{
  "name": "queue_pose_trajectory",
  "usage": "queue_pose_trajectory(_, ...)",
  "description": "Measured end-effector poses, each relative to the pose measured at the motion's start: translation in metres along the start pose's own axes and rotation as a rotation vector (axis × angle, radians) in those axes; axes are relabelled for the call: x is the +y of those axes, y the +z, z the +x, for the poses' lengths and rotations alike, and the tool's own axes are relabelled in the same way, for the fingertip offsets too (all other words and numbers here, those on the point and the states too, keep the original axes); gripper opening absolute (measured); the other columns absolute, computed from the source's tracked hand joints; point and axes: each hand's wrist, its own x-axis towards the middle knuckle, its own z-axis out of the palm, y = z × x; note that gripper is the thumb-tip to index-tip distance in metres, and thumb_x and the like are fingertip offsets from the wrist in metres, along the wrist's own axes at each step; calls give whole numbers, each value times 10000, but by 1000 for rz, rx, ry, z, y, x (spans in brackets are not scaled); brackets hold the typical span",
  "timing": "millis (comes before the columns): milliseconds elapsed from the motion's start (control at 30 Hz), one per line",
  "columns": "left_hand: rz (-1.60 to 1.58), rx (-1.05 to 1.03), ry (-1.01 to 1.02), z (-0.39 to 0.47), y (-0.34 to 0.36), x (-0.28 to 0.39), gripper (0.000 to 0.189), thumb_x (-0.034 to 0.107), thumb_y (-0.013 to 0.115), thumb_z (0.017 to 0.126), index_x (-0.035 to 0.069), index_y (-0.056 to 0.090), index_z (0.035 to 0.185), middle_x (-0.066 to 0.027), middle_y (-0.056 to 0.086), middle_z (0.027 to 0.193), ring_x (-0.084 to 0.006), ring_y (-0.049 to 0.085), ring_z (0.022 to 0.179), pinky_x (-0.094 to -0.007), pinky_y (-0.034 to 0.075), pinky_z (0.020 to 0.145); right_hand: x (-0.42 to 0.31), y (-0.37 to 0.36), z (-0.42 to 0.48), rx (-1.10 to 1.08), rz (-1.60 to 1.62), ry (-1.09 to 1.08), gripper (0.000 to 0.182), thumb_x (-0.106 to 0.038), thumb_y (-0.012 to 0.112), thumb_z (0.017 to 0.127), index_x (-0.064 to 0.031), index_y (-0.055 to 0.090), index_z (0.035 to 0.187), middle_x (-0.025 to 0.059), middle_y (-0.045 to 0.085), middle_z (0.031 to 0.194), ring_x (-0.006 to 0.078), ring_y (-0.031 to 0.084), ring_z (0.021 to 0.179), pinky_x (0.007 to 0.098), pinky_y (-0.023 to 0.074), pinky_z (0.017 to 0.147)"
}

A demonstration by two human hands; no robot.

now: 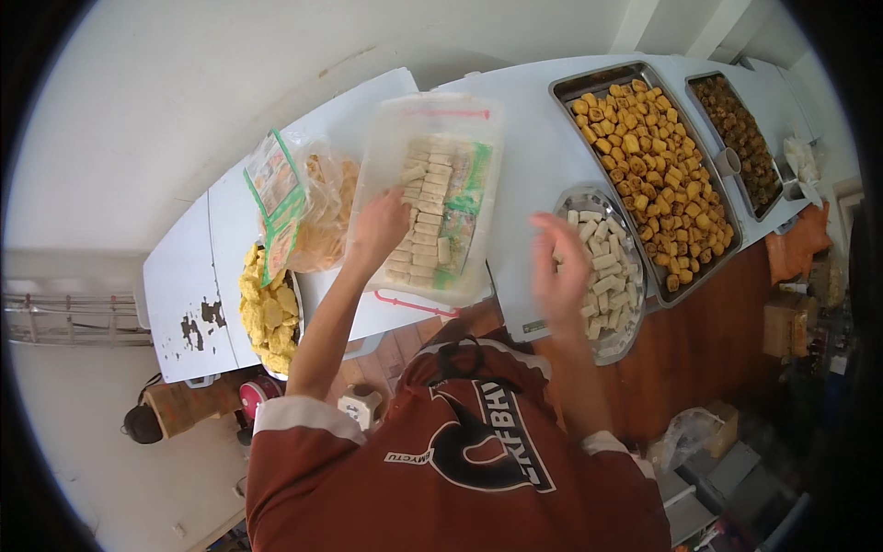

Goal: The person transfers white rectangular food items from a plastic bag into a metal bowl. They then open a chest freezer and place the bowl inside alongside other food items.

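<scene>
My left hand [381, 222] reaches over a translucent plastic bin [376, 138], its fingertips at one end of a tilted pale roll [413, 174]. Beneath it, rows of similar pale rolls [422, 241] lie side by side. They rest beside a printed green-and-clear plastic package [472, 179], which is partly under them. Blurred, my right hand [560, 265] is over the left rim of a round metallic tray [631, 341]. Loose white rolls [607, 269] are heaped on that tray. Whether the right fingers hold anything is hidden by the blur.
Left of the bin stands a clear bag of orange-brown food [321, 228], partly above a plate of yellow pieces [269, 314]. On the right, a large metal tray [562, 86] holds golden pieces. Farther right are a tray of browned pieces [735, 131] and a cup [726, 162].
</scene>
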Motion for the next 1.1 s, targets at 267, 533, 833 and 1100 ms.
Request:
queue_pose_trajectory(267,381,-216,136,78,94,-35,286,128,664,870,33,571,1123,-150,641,1052,-276,706,868,-384,585,680,-53,109,-18,-61,38,-72,179,23,624,903,12,667,1077,156,681,1087,270,674,930,342,538,807)
queue_pose_trajectory(533,186,-541,492,-11,48,27,435,240,654,849,24,529,1205,-140,682,947,-307,707,849,-433,567,685,-9,1,-78,503,-134,287,146,-41,572,986,15,606,1116,86,640,1019,171,644,875,272,525,739)
queue_pose_trajectory(833,-40,-808,464,29,28,43,361,316,711,792,77,677,1061,-176,727,949,-370,707,860,-489,558,728,10,-141,-159,1017,-116,490,286,-262,474,1080,-14,613,1047,59,636,994,79,505,536,257,378,438)
queue_pose_trajectory(1100,-221,-239,-16,54,-3,62,297,249,721,876,-46,696,905,-221,704,734,-226,699,672,-391,534,619,57,-195,-221,286,-978,1155,491,-434,491,1026,8,628,1188,212,612,1173,389,528,1177,480,410,1008)
